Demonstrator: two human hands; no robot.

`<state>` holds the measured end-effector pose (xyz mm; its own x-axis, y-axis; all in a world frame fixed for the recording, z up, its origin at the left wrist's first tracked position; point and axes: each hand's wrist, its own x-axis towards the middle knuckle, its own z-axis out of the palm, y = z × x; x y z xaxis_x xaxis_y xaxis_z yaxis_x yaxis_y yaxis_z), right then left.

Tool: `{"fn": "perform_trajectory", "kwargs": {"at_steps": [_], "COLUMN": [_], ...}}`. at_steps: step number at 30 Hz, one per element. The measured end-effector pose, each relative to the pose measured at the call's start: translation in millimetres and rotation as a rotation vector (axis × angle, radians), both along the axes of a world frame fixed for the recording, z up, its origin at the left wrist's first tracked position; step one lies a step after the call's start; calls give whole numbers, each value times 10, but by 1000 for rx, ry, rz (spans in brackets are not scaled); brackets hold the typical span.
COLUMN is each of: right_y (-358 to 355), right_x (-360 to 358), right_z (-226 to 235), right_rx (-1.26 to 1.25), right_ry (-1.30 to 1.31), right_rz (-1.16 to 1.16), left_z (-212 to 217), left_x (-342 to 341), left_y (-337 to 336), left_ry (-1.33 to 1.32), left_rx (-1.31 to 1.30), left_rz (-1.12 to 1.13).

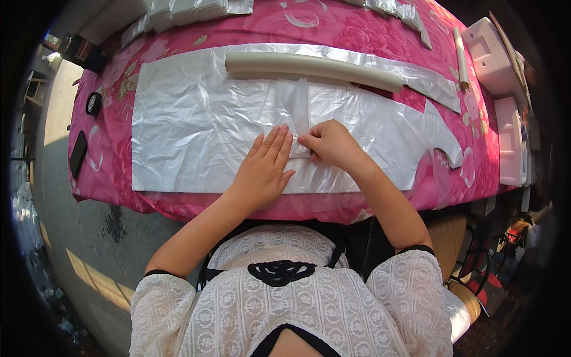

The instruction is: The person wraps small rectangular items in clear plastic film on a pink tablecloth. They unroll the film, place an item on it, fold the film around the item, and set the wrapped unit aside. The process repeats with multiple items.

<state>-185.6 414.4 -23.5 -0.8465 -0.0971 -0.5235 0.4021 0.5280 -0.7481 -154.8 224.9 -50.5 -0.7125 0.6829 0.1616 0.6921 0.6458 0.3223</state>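
1 L hand [265, 165] flat on 1 shiny white plastic bag [184, 131], 1 R hand [334, 144] pinching it, 1 beige cyl. tube [312, 66] atop

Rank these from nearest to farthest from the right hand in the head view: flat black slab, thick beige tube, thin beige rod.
1. Thick beige tube: just beyond the right hand, lying across the white plastic.
2. Thin beige rod: off to the right, toward the table's far right.
3. Flat black slab: across to the left, by the table's left edge.

Tube [315, 67] lies on plastic bag [184, 131]; phone [78, 154] lies left.
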Motion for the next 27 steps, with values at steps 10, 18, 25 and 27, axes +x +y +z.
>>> {"fn": "perform_trajectory", "kwargs": {"at_steps": [10, 18, 25, 27], "right_y": [30, 245, 190, 177], "right_x": [160, -100, 41, 205], "right_z": [-81, -162, -134, -175], "right_rx": [584, 200, 170, 130], "right_ry": [1145, 943, 965, 1014], "right_rz": [402, 548, 550, 572], "left_z": [79, 68, 82, 74], "left_x": [-167, -267, -166, 4], "left_y": [23, 96, -64, -164], "left_ry": [-5, 134, 63, 64], "left_rx": [107, 56, 152, 250], "left_rz": [17, 7, -137, -220]}}
